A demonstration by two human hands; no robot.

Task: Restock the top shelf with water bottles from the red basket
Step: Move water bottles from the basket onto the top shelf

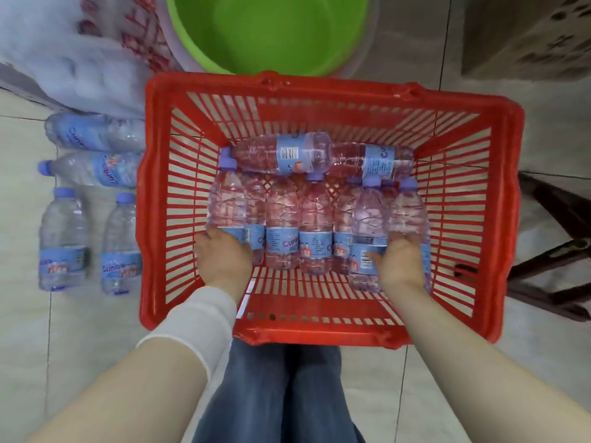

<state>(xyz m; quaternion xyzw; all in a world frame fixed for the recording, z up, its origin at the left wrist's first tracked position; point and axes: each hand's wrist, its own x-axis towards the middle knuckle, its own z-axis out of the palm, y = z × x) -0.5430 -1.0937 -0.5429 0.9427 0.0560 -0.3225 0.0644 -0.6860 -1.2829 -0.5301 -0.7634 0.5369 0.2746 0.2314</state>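
While reaching down into the red basket (319,335) at the middle of the frame, holding one bottle on each side. On the left grip (224,254): clenched round the label end of the left-end bottle (227,203) of the row. On the right grip (399,260): clenched as well, thumb across the label of the raised bottle (367,212) near the right end of the row, fingers curled behind it. Hard to tell whether touching also the last bottle beside it.

Long axis of both held bottles running up the frame, caps toward the upper edge, bases toward the wrists. So probably a plain lift up and back to free them. Neither grip nearer than the other, each already on its own bottle.

Counted inside the basket: about seven in the row, side by side, plus two crosswise bottles (281,151) lying over the caps, at the far wall. Outside, at the left of the frame, four floor bottles (64,238), the upper two of them lying sideways. One green basin (271,33) at the top, one dark stool (563,215) at the right edge. No shelf in view.
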